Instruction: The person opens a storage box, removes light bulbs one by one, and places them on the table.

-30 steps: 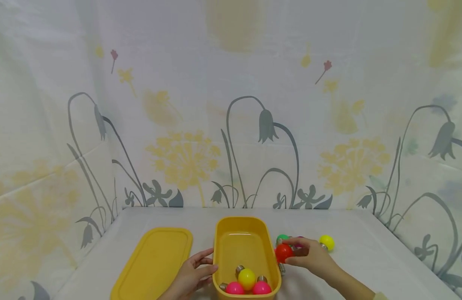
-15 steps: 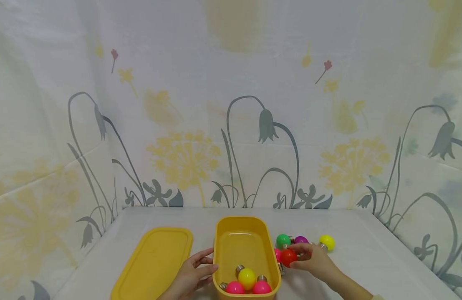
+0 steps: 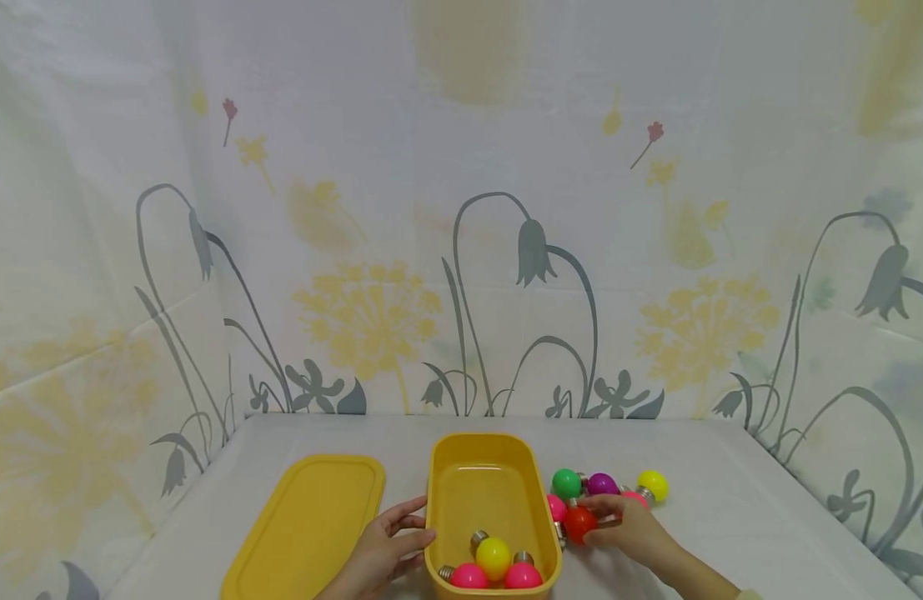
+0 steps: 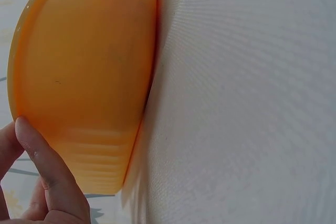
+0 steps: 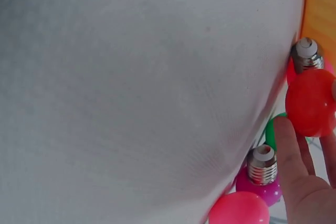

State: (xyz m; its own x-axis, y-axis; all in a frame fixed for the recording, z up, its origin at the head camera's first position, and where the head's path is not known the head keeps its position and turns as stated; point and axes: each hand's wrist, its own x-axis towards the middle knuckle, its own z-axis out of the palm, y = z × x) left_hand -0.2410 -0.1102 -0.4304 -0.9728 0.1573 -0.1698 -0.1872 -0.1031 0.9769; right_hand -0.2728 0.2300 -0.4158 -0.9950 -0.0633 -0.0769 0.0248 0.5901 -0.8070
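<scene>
Currently holding red bulb [image 3: 581,527] in right hand [image 3: 635,532], just right of box [image 3: 482,492], closer to near edge of desk [image 3: 746,517] than to far edge. Right grip drawn in to bulb's girth, pinching between thumb and fingers, with metal base on far side. Cannot tell whether touching desk or lifted.

With left hand [image 3: 386,550], touching left side of box: thumb at rim, fingers loosely bent against outer wall, grip slack and spread.

Noted inside box, at end toward near edge: yellow bulb [image 3: 494,559] between two pink bulbs [image 3: 524,575]. Noted right of box: side pink bulb [image 3: 556,507] just beside wall; green bulb [image 3: 566,483] and purple bulb [image 3: 602,484] toward far edge; far pink bulb [image 3: 636,500], partly hidden by hand; outer yellow bulb [image 3: 654,483] closest to desk's right edge.

Logged lid [image 3: 303,533] lying flat left of box, toward left edge. Beyond far edge, noted flowered cloth [image 3: 401,333].
</scene>
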